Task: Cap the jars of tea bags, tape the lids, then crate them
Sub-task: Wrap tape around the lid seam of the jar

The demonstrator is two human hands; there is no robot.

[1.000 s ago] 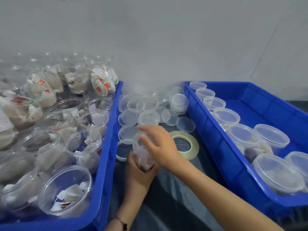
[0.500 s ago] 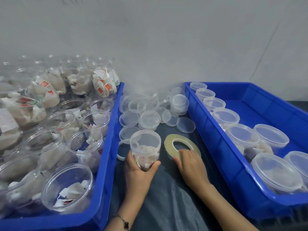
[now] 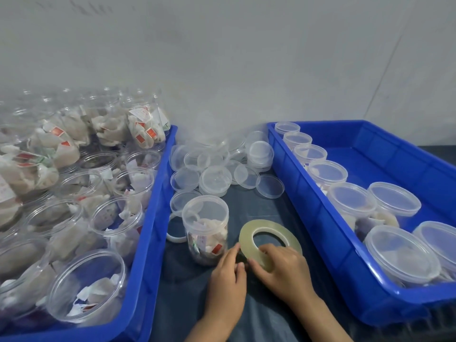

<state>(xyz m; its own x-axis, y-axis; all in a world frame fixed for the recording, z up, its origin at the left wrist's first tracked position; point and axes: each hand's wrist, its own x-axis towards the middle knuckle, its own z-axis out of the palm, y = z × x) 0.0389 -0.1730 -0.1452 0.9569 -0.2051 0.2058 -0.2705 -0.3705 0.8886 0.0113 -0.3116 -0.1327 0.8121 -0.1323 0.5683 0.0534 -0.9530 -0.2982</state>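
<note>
Right hand (image 3: 281, 267): fingers curling over the tape roll (image 3: 270, 239), gripping its near edge.
Left hand (image 3: 228, 280): fingertips pinching at the roll's 8 o'clock edge.
Capped jar (image 3: 206, 228): standing at 10 o'clock of the roll, outside the right crate (image 3: 345, 245).

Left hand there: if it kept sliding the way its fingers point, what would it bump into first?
Its fingers point up and slightly right. The left hand already touches the near edge of the tape roll, so that comes first. The capped jar stands just left of that line and would likely be missed, though depth is unclear.
</note>
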